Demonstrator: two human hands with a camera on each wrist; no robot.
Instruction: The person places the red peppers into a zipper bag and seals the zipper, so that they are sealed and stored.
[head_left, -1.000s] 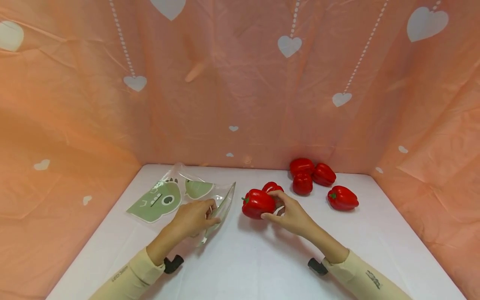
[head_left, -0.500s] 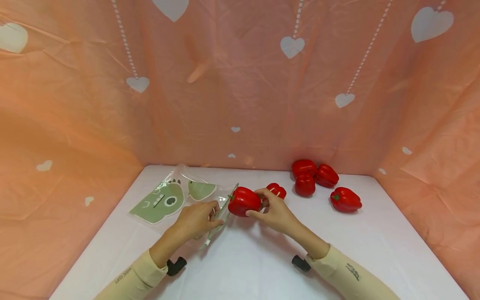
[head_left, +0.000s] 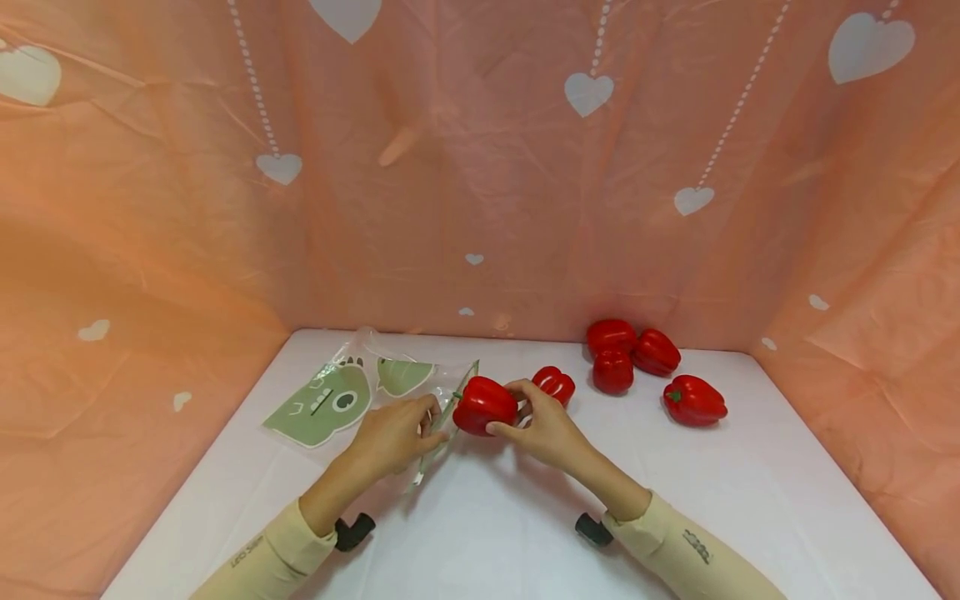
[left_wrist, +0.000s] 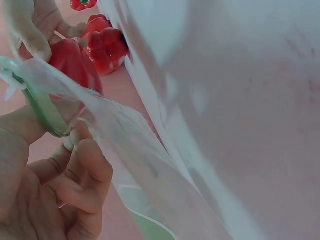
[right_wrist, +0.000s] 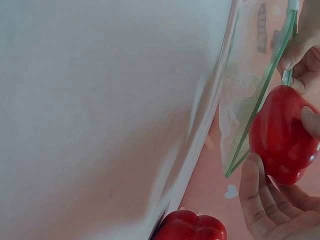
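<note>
My right hand (head_left: 553, 432) grips a red bell pepper (head_left: 486, 406) by its blunt end, thumb on one side and fingers on the other. The pepper's green stem points left, right at the mouth of a clear zip bag (head_left: 403, 377) printed with a green cartoon creature. At that mouth, my left hand (head_left: 393, 437) pinches the bag's edge with curled fingers. In the left wrist view the green zip strip (left_wrist: 48, 111) bows open beside the pepper. The right wrist view shows the pepper (right_wrist: 282, 135) against the bag's opening. Whether its tip is inside I cannot tell.
Just behind my right hand lies another red pepper (head_left: 555, 384). Several more sit at the back right, among them a lone pepper (head_left: 694, 401) nearer the right side. The white table (head_left: 495, 533) is backed by an orange cloth (head_left: 510, 208) with hearts.
My right hand has carried the pepper left, from beside the bag to its mouth, uncovering more of the pepper behind. The left hand keeps its hold on the bag's edge.
</note>
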